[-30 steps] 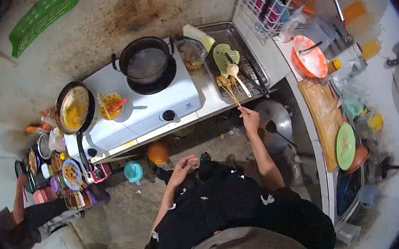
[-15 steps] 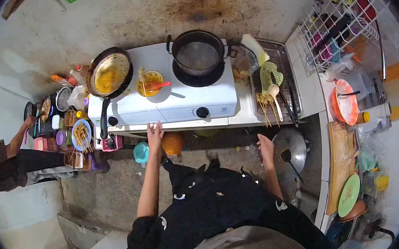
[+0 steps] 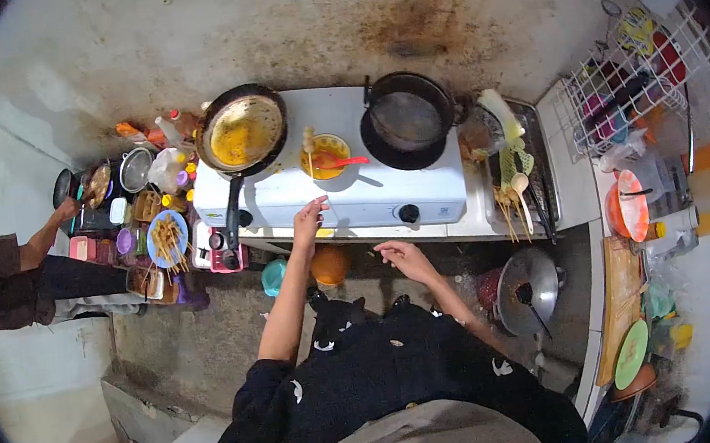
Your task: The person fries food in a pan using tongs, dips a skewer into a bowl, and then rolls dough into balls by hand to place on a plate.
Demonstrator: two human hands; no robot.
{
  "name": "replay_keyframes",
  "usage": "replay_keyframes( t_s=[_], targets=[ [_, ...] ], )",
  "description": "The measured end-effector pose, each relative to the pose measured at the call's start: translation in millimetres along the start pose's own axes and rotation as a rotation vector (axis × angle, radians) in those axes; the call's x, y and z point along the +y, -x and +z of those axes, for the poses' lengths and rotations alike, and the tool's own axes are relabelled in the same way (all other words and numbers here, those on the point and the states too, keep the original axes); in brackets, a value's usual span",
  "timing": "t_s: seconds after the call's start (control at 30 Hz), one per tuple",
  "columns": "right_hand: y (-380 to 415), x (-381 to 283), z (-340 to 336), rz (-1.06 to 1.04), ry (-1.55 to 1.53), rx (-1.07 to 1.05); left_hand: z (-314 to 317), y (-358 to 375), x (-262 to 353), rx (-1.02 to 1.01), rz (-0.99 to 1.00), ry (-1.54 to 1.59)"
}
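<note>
My left hand (image 3: pixel 309 220) is raised at the front edge of the white stove (image 3: pixel 285 211), its fingers loosely apart with nothing visible in them. Lower and to the right, my right hand (image 3: pixel 405 259) hovers in front of the counter, fingers stretched out and holding nothing. On the stove, just beyond my left hand, stands a patterned bowl (image 3: pixel 336 142) of yellow liquid. A red spoon (image 3: pixel 352 161) and a skewer of round pieces (image 3: pixel 308 140) rest in it. A frying pan (image 3: pixel 261 115) with yellow residue sits on the left; a dark pot (image 3: pixel 405 117) is on the right.
Skewers (image 3: pixel 508 198), a ladle (image 3: pixel 520 182) and a green slotted turner (image 3: pixel 515 161) lie on the right-hand rack. At left, a co-worker's hand (image 3: pixel 68 208) is over a pan, near a plate (image 3: pixel 157 258) of skewers. A wok (image 3: pixel 521 277) sits low right.
My left hand has lifted off the stove's front edge and turned. My right hand has swung left toward the middle. The camera view has shifted, so the stove appears farther right and lower.
</note>
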State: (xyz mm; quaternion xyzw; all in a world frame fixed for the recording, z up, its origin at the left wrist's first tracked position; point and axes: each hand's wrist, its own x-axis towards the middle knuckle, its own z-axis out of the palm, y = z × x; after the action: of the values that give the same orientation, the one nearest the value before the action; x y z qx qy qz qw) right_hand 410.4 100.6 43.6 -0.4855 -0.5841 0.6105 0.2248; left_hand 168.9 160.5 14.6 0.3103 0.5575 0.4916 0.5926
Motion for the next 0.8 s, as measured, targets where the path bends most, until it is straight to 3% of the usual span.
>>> replay_keyframes(
  t_s=[0.23,0.4,0.57,0.7,0.8],
  targets=[
    [-38,-16,45,-0.003,-0.092,-0.041,-41,29,41,0.053,-0.003,0.174],
    [-52,-11,63,-0.016,-0.146,-0.029,-87,-5,47,0.068,-0.025,0.234],
    [-51,-17,65,-0.006,-0.144,0.01,-98,-29,43,0.159,-0.069,0.256],
    [-38,-20,60,-0.006,-0.176,0.056,-94,-35,43,0.226,-0.038,0.45],
    [-26,-18,50,-0.003,-0.186,0.053,-86,-32,41,0.264,-0.133,0.394]
  ],
)
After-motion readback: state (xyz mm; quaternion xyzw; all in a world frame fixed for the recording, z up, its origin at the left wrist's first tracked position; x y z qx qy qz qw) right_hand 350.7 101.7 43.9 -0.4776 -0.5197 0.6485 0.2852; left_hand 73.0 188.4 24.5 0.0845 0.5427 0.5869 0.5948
